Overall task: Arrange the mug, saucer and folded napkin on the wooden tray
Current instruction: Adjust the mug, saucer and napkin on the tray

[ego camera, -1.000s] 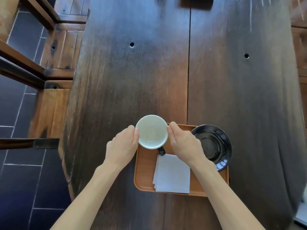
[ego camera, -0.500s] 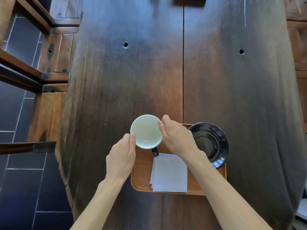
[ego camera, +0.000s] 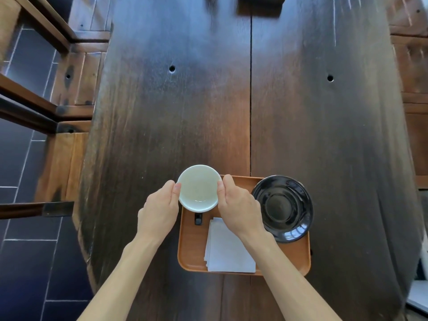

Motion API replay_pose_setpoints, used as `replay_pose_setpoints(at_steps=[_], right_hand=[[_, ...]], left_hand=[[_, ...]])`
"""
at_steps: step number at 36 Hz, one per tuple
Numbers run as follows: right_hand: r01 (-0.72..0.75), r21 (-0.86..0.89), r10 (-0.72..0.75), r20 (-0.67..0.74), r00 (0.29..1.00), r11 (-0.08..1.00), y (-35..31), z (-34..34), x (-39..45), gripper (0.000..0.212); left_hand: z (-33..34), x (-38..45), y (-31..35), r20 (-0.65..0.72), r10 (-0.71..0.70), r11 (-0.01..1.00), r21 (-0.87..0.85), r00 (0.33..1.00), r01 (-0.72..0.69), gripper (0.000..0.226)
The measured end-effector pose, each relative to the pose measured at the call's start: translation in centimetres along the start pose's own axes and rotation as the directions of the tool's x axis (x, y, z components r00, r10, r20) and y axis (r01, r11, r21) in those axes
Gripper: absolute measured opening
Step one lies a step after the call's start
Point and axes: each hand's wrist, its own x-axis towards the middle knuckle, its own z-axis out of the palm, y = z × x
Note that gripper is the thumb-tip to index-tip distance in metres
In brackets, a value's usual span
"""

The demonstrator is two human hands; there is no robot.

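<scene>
A mug [ego camera: 198, 187] with a pale inside and a dark handle pointing toward me sits at the far left corner of the wooden tray [ego camera: 191, 246]. My left hand [ego camera: 159, 210] presses its left side and my right hand [ego camera: 238, 206] its right side, so both hands hold it. Whether it rests on the tray or hangs just above it I cannot tell. A glossy black saucer [ego camera: 282, 207] lies on the tray's far right corner, jutting over the rim. A folded white napkin [ego camera: 228, 249] lies in the tray's near middle, partly under my right forearm.
The tray sits near the front edge of a long dark wooden table [ego camera: 231, 100]. Wooden benches [ego camera: 76, 72] stand along the left side, above dark floor tiles [ego camera: 20, 262]. More wooden furniture [ego camera: 414, 66] shows at the right edge.
My left hand, which had slipped toward the mug's near side, is back against its left side. The mug's handle has turned slightly to point straight toward me.
</scene>
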Motion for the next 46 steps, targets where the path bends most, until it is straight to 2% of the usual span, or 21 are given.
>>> replay_pose_setpoints(at_steps=[5, 9, 12, 16, 21, 26, 31, 39, 43, 46], right_hand=[[-0.012, -0.021, 0.013, 0.050, 0.999, 1.000, 0.1, -0.9, 0.4, 0.030], [0.024, -0.076, -0.020, 0.057, 0.998, 0.997, 0.2, -1.7, 1.0, 0.031], [0.027, -0.075, -0.023, 0.063, 0.998, 0.997, 0.2, -1.9, 1.6, 0.030], [0.009, -0.049, -0.005, 0.073, 0.997, 0.999, 0.3, -1.7, 2.3, 0.031], [-0.004, -0.018, 0.007, 0.123, 0.992, 1.000, 0.4, -1.8, 2.4, 0.031], [-0.024, -0.003, 0.025, 0.155, 0.988, 1.000, 0.2, -1.7, 1.6, 0.033], [-0.022, 0.016, 0.020, 0.113, 0.993, 1.000, 0.3, -1.1, 0.6, 0.032], [-0.014, 0.044, 0.011, 0.052, 0.999, 0.999, 0.3, -0.8, 0.8, 0.034], [-0.024, 0.101, 0.020, 0.048, 0.999, 0.995, 0.6, -1.1, 0.8, 0.037], [-0.055, 0.199, 0.043, 0.066, 0.997, 0.979, 1.1, -1.3, 0.9, 0.040]], left_hand=[[0.1, -0.3, -0.3, 0.007, -0.050, 0.995, -0.090, 0.999, 0.051, 0.045], [0.1, -0.5, -0.2, 0.021, -0.029, 0.995, -0.097, 0.999, 0.031, 0.044], [0.2, -0.7, 0.1, 0.043, -0.023, 0.996, -0.090, 0.999, 0.027, 0.043], [0.6, -1.5, 0.4, 0.092, -0.061, 0.984, -0.162, 0.994, 0.075, 0.042], [0.5, -1.7, 0.7, 0.102, -0.071, 0.990, -0.111, 0.992, 0.082, 0.041], [-0.4, -0.6, 0.8, 0.035, -0.061, 0.994, -0.094, 0.998, 0.064, 0.042], [-0.6, 0.2, 0.7, 0.057, -0.044, 0.992, -0.114, 0.997, 0.050, 0.042], [-1.0, -0.3, 0.9, 0.077, -0.046, 0.998, -0.045, 0.996, 0.050, 0.041], [-1.1, -0.5, 1.1, 0.093, -0.083, 0.988, -0.123, 0.992, 0.094, 0.044], [-1.4, -0.9, 1.4, 0.055, -0.116, 0.977, -0.173, 0.992, 0.124, 0.050]])
